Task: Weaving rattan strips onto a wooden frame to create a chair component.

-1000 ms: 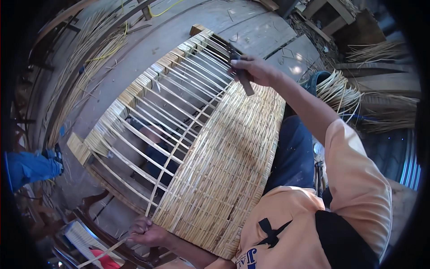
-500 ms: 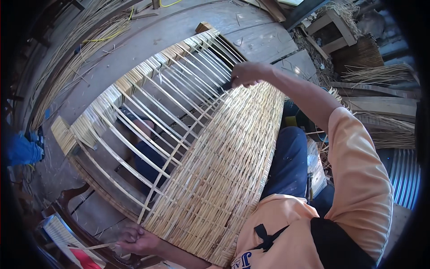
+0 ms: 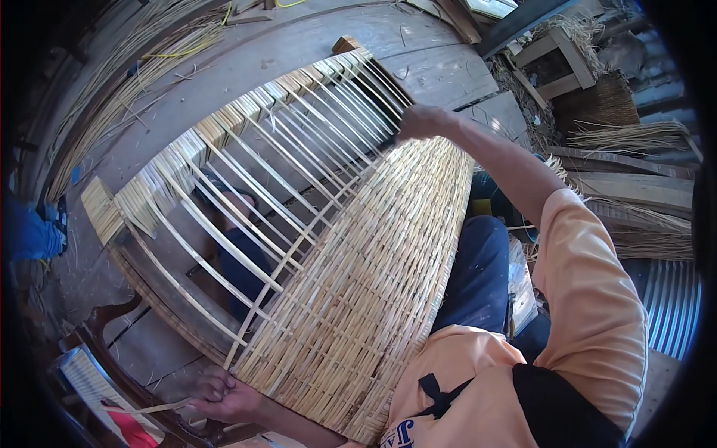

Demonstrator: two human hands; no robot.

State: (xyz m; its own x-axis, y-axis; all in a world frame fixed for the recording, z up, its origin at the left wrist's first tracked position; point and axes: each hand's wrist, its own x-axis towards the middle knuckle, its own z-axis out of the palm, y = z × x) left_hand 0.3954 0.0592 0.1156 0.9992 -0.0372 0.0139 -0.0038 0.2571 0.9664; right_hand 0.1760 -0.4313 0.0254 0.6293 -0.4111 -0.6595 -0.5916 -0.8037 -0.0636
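Observation:
A half-woven cane panel on a curved frame lies across my lap, with dense weaving on the near right side. Bare pale cane stakes run from it to the wrapped far rail. My right hand is closed at the upper end of the woven edge, on a small dark object that mostly hides under the fingers; its kind is unclear. At the lower left corner, my left hand is closed on a thin cane strand, whose tail sticks out to the left.
Bundles of long cane lie at the far left. A wooden box frame, planks and more cane stand at the right. Dark curved wooden furniture is close by my left hand. Cane scraps are strewn over the plank floor.
My right hand has shifted slightly right along the woven edge, with the dark object. My left hand stays at the corner with the strand. The view has tilted slightly.

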